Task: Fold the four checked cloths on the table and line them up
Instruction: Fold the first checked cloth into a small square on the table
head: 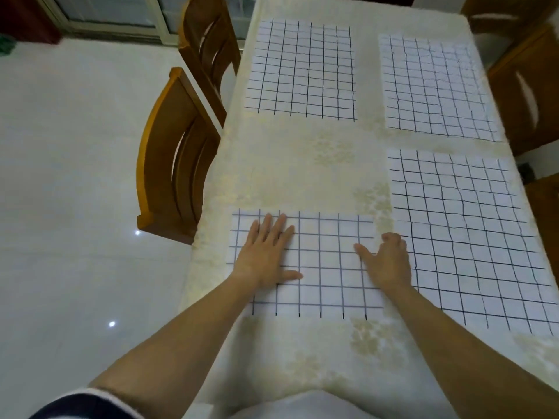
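Note:
Four white cloths with a black check lie on the table. The near-left cloth [326, 267] looks folded in half, shorter than the others. My left hand [266, 255] presses flat on its left part with straight fingers. My right hand [388, 261] is at its right edge, thumb lying on the cloth and fingers curled at the edge. The near-right cloth [472, 237] lies spread flat beside my right hand. At the far end of the table, the far-left cloth [305, 71] and the far-right cloth [435, 86] are also spread flat.
The table [302, 170] has a cream patterned cover. Two wooden chairs [172, 164] stand along its left side, and more wooden chairs [526, 92] stand on the right. A glossy tiled floor [75, 176] lies to the left.

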Available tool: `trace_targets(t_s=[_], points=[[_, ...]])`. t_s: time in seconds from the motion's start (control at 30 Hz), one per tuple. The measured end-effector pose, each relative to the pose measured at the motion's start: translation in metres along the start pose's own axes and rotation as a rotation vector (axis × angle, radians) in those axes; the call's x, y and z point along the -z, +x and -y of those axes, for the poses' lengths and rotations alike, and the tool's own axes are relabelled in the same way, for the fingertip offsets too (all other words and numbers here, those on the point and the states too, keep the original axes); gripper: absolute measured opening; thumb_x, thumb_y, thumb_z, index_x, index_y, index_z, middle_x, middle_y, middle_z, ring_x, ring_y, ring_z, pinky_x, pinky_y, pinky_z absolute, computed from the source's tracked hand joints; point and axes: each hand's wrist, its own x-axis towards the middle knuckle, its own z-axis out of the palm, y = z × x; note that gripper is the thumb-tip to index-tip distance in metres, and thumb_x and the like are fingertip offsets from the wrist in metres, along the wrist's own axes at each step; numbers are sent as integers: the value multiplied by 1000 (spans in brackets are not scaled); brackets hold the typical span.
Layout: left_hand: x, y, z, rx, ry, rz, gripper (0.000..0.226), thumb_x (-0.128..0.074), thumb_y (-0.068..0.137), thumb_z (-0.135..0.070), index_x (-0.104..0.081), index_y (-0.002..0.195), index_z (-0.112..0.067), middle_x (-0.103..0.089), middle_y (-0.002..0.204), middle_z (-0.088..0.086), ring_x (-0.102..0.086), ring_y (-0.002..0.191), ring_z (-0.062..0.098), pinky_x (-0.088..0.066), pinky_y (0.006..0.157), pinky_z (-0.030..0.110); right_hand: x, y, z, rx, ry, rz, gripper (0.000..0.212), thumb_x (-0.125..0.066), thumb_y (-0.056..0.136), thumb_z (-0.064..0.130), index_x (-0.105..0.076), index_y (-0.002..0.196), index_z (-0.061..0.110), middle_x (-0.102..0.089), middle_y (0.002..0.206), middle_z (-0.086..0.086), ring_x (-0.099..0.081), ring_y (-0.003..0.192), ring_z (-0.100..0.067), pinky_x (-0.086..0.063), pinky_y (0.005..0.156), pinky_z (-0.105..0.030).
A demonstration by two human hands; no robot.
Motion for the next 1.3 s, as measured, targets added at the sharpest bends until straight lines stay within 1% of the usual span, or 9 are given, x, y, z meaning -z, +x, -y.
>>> trace_targets(t_s=[0.13,0.27,0.4,0.47,0.5,0.6,0.73,1.13,1.3], points=[[21,18,0,16,-88,133,136,-62,69,-87,20,159,-26,33,164,1,27,152,30,6,126,53,13,-1,12,-187,150,120,73,-69,82,57,-51,126,1,-61,114,-15,-60,107,-34,-46,78,-34],[26,28,-7,59,-1,217,150,-74,62,-81,28,156,-26,39,161,6,29,150,38,4,123,63,22,9,11,-299,248,259,50,-71,83,54,-54,72,8,-57,73,-12,-55,64,-24,-42,60,-30],[25,31,-16,109,5,272,158,-79,57,-79,35,152,-26,44,158,8,34,146,41,5,118,70,23,1,-6,-228,384,331,56,-70,87,46,-63,114,-3,-60,98,-8,-58,93,-25,-46,80,-34],[24,31,-16,120,16,289,159,-79,56,-80,38,150,-26,47,155,8,37,144,41,8,117,71,24,-6,-12,-169,416,330,49,-71,87,44,-65,102,-2,-64,99,-21,-63,92,-29,-48,84,-36],[25,32,-16,123,19,297,160,-79,56,-80,39,149,-26,49,154,8,38,144,41,9,117,71,24,-9,-13,-149,410,326,47,-70,87,44,-61,90,-2,-34,125,-4,-63,83,-31,-48,80,-35],[25,34,-16,129,19,329,162,-81,55,-79,42,147,-26,53,150,8,42,141,41,11,116,71,30,-23,-8,-74,354,230,40,-66,91,38,-44,69,13,-43,58,-3,-41,56,-20,-36,63,-29],[28,36,-20,164,33,368,167,-84,51,-77,46,143,-26,57,146,8,45,138,42,13,114,72,40,-49,9,97,264,1,21,-62,95,34,-57,86,15,-52,63,-2,-47,58,-17,-40,55,-28],[30,36,-26,188,53,395,171,-88,49,-74,47,142,-25,57,146,9,45,139,42,11,115,73,50,-64,29,216,336,-51,22,-62,95,29,-55,77,18,-34,53,2,-30,44,-9,-32,43,-16],[58,35,-7,60,-168,328,150,-85,58,-70,16,160,-28,28,166,5,19,153,38,0,122,64,53,-73,70,325,324,-57,22,-61,94,30,-53,75,23,-38,47,8,-41,47,-7,-37,50,-13]])
